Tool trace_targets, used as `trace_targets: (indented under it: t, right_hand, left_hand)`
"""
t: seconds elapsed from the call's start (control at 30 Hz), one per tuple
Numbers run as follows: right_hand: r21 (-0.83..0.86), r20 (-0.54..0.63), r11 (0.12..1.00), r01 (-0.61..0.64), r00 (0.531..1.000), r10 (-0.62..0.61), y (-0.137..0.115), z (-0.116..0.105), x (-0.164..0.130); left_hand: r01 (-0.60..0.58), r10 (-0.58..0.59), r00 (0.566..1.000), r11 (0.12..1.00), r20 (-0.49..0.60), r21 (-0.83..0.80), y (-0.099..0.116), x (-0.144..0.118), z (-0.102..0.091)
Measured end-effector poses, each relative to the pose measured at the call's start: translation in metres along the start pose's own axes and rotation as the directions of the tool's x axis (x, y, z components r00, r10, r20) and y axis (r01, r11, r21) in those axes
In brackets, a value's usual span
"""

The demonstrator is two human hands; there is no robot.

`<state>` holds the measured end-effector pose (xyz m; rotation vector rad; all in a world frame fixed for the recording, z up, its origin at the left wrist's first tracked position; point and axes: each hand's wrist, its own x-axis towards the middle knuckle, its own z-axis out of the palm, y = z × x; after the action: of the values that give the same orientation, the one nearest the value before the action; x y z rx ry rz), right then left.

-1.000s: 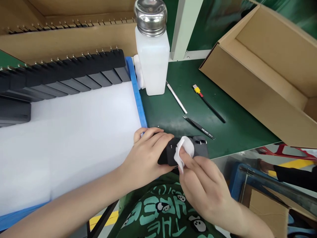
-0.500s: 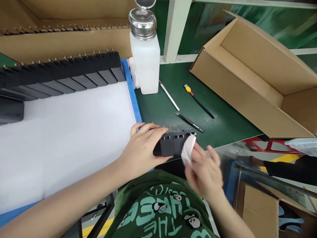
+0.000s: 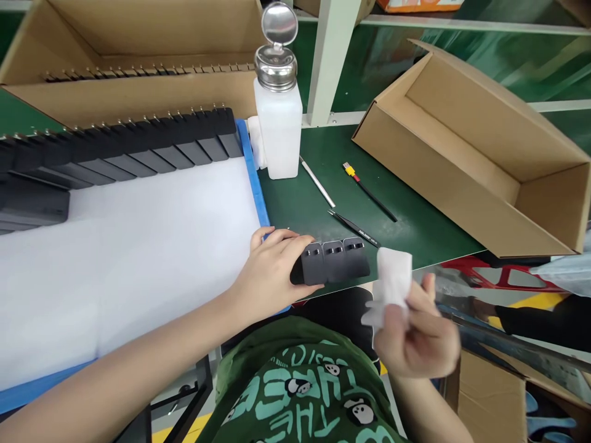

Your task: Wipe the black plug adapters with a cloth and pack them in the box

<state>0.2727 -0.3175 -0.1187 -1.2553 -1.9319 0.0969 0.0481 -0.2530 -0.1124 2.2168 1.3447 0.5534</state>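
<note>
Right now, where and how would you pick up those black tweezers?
I'd pinch the tweezers across their wider, lettered part, coming down from above. They lie on the green bench with their narrow tips pointing leftward and away from the person, so this keeps the fingers off the points. A low approach from the person's side looks awkward: the dark plug blocks are there.

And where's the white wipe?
In the head view, the white wipe is in the right hand, right of the black blocks the left hand holds.
</note>
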Motion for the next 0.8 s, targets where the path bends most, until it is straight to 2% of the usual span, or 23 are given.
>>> trace_targets:
  t: [0.1, 0.23, 0.37, 0.57, 0.7, 0.8]
  right_hand:
    - [0.001, 0.025, 0.987, 0.16, 0.987, -0.16, -0.006, 0.024, -0.002]
    - [0.058, 0.011, 0.941, 0.333, 0.943, -0.334, -0.014, 0.052, -0.003]
    - [0.074, 0.027, 0.921, 0.383, 0.922, -0.386, -0.012, 0.052, -0.003]
    - [0.095, -0.036, 0.875, 0.474, 0.88, -0.473, -0.01, 0.053, -0.002]
    - [0.089, -0.067, 0.869, 0.487, 0.873, -0.482, -0.008, 0.05, 0.002]
    - [0.081, -0.044, 0.861, 0.503, 0.864, -0.501, -0.007, 0.045, 0.005]
  left_hand:
    - [0.005, -0.005, 1.0, 1.0, -0.008, -0.014, 0.001, 0.0, 0.0]
    - [0.007, -0.007, 1.0, 1.0, -0.002, 0.005, 0.001, 0.0, -0.001]
    - [-0.005, 0.005, 1.0, 1.0, -0.017, 0.006, 0.0, -0.001, -0.001]
    - [-0.021, 0.021, 0.999, 1.0, -0.024, 0.017, -0.001, -0.001, 0.001]
    - [-0.009, 0.009, 1.0, 1.0, -0.008, 0.002, -0.001, 0.0, 0.0]
    - [-0.015, 0.015, 1.0, 1.0, -0.003, -0.002, 0.0, 0.0, -0.001]
